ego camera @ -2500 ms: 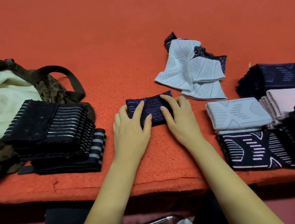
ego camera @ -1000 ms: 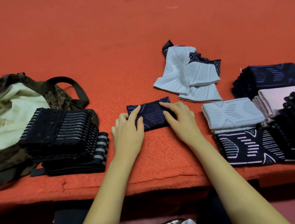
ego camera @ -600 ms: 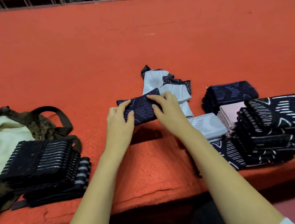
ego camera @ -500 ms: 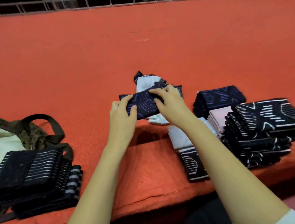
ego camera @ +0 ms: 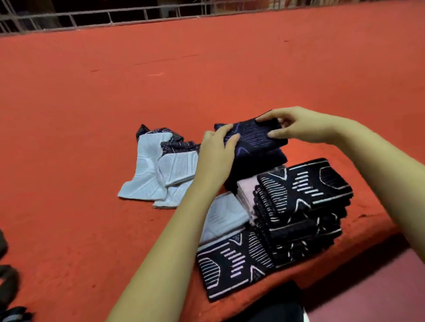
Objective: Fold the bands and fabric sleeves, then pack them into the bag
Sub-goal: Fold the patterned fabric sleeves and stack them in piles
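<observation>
Fingers (ego camera: 266,118) of the right hand (ego camera: 302,125) and left hand (ego camera: 216,155) pinch opposite ends of a folded navy sleeve (ego camera: 254,137) — held atop a dark navy pile (ego camera: 262,164) on the red desk (ego camera: 76,120), beside unfolded white sleeves (ego camera: 156,175).

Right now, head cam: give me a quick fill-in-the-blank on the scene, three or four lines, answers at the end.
1. The folded navy sleeve is held by ____ hands.
2. The table cover is ____ in colour.
3. The unfolded pile lies to the ____ of the left hand.
4. The right hand grips the sleeve's ____ end.

Answers: both; red; left; right
</observation>
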Tool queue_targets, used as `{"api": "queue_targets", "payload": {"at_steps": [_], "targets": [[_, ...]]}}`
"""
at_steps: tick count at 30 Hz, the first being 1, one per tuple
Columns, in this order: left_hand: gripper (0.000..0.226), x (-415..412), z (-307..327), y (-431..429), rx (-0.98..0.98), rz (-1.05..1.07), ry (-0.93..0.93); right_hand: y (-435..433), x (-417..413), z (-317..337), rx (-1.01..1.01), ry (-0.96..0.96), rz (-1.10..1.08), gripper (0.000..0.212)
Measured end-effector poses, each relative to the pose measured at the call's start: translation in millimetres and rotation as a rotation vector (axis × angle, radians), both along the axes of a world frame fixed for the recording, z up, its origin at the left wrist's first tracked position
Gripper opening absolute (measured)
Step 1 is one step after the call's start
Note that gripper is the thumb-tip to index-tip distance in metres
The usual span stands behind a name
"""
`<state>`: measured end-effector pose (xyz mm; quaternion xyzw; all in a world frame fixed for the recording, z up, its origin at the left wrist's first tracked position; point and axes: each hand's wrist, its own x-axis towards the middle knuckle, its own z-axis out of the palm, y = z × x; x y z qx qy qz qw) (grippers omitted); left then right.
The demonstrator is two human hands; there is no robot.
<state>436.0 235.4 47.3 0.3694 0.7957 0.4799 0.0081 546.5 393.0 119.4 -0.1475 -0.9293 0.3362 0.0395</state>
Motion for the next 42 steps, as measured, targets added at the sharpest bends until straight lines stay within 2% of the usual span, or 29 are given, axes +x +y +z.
{"api": "queue_targets", "payload": {"at_steps": [4,9,12,21,24,28,33,38,42], "targets": [[0.04,5,-17,16,-0.059,-0.026,-0.049,29,6,-19,-0.049,-0.044,-0.012,0.039],[0.044,7,-31,21,-0.06,-0.001,-0.058,38,5,-45,-0.179,0.047,-0.026,0.037],[0.042,6,-38,24,-0.073,0.006,-0.042,41,4,-61,-0.186,0.089,-0.032,0.037],[0.042,7,-64,22,-0.088,0.073,-0.023,51,-1,-89,-0.01,0.075,-0.017,0.04],[0.041,4,-65,22,-0.101,0.095,0.024,54,-5,-90,0.147,0.016,-0.011,0.042],[0.039,1,-55,21,-0.114,0.086,0.048,52,-5,-68,0.315,-0.074,-0.002,0.043],[0.028,-6,-36,-1,-0.113,0.076,0.133,34,1,-22,0.354,-0.033,0.002,0.043],[0.029,-27,-29,-44,-0.206,0.115,0.231,-2,-12,6,0.422,-0.044,0.044,0.041],[0.03,-48,-35,-89,-0.275,0.205,0.228,-40,-43,17,0.463,-0.053,0.11,0.04]]}}
